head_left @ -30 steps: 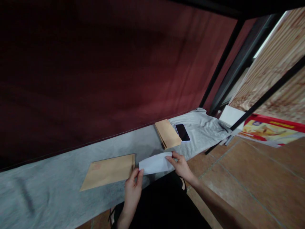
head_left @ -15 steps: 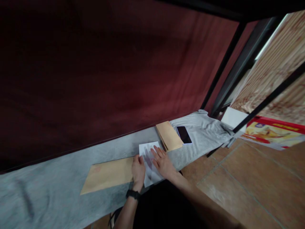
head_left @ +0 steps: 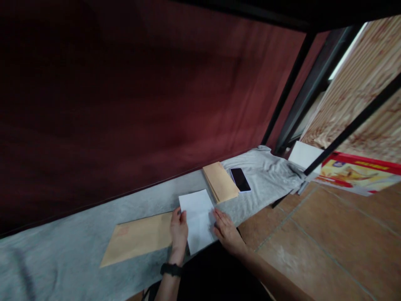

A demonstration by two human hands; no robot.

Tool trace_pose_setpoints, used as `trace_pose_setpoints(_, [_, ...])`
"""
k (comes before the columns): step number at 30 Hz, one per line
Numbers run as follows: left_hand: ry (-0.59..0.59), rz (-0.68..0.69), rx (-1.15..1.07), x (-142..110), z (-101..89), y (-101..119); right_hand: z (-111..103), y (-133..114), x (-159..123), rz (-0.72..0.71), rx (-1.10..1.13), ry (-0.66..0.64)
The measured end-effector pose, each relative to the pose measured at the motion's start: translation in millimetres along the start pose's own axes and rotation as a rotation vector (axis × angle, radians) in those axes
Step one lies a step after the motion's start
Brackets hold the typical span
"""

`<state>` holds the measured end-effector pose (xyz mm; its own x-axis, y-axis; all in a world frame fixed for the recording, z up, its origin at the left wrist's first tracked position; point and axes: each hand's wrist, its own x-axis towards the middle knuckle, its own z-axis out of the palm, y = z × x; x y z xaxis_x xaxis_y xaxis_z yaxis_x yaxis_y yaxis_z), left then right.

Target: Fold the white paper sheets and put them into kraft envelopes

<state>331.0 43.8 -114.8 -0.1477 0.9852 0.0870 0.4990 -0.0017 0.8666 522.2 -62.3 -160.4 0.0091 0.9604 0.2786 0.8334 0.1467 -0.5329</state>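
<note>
Flat now, both hands open, left hand (head_left: 178, 230) and right hand (head_left: 226, 230) pressing white paper (head_left: 197, 219) on grey-clothed surface (head_left: 78, 255), brown envelope (head_left: 138, 238) beside.

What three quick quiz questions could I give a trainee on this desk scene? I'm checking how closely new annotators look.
1. True or false: the white sheet lies flat on the grey cloth.
2. Which thing lies right beside the phone? A) a stack of brown envelopes B) a mug C) scissors
3. Fill in: the left hand rests partly on the sheet and partly on a single brown ____.

Key: 1 true. 2 A, the stack of brown envelopes. 3 envelope. The right hand presses the sheet's other edge.
</note>
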Motion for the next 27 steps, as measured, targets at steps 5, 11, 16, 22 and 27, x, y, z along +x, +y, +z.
trace_pose_setpoints(5, [-0.132, -0.086, -0.38, -1.9, -30.8, 29.5, -26.1, -2.8, 26.1, 0.233, 0.66, 0.059])
trace_pose_setpoints(11, [-0.139, 0.102, -0.384, -8.6, -69.3, 83.0, -76.8, -18.8, 71.1, 0.145, 0.901, 0.106])
trace_pose_setpoints(16, [-0.176, 0.229, -0.179, -24.3, -81.3, 66.4, -83.0, -11.7, 64.7, 0.007, 0.707, 0.144])
trace_pose_setpoints(22, [-0.178, 0.062, -0.224, -47.1, -42.0, -14.8, -33.8, 10.5, 6.6, 0.071, 0.425, -0.024])
trace_pose_setpoints(27, [-0.171, 0.046, 0.051, -43.7, -25.4, -29.7, -22.5, 7.5, 5.7, 0.121, 0.189, 0.038])
